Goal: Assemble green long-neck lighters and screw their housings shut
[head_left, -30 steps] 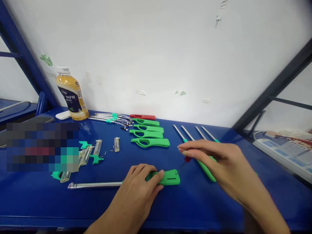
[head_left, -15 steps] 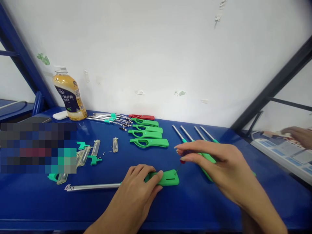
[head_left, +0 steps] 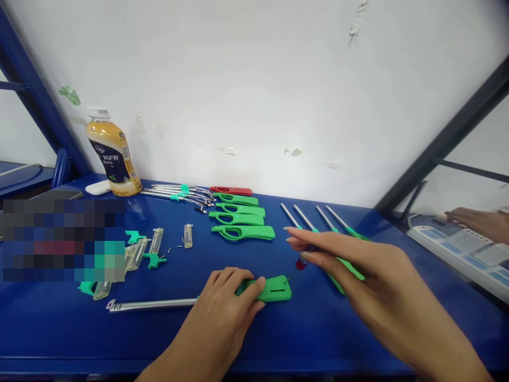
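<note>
1. Left hand (head_left: pixel 225 302) is curled over the green lighter (head_left: pixel 280 289), thumb and fingers clamping the handle flat on the glossy blue bench (head_left: pixel 222 350).
2. Right hand (head_left: pixel 361 265) pinches a small screwdriver (head_left: pixel 301 262) between thumb and fingertips. Shiny red collar, thin shaft slanting down to the handle's far right corner. Can't tell if the tip sits in a screw.
3. That lighter's handle is smooth green plastic with a rounded end and a narrow dark slot. Its silvery metal tube (head_left: pixel 155 305) points left and has a slotted tip.
4. Just beyond: four green shells (head_left: pixel 256 232) with looped openings, lined up, plus a red shell (head_left: pixel 240 191) at the back.
5. Off left: clear boxy tanks (head_left: pixel 157 241), teal plastic bits (head_left: pixel 153 260), and further back slim metal rods (head_left: pixel 163 195) trailing thin wires.
6. Right side: more lighters (head_left: pixel 290 215), metal tubes angled away, partly behind the right hand.
7. Amber drink bottle (head_left: pixel 113 159) near the wall, white cap, dark label.
8. Versus a second ago: more red collar shows, same corner, left hand hasn't budged. Another person's hand (head_left: pixel 477 223) now reaches further in at far right.
</note>
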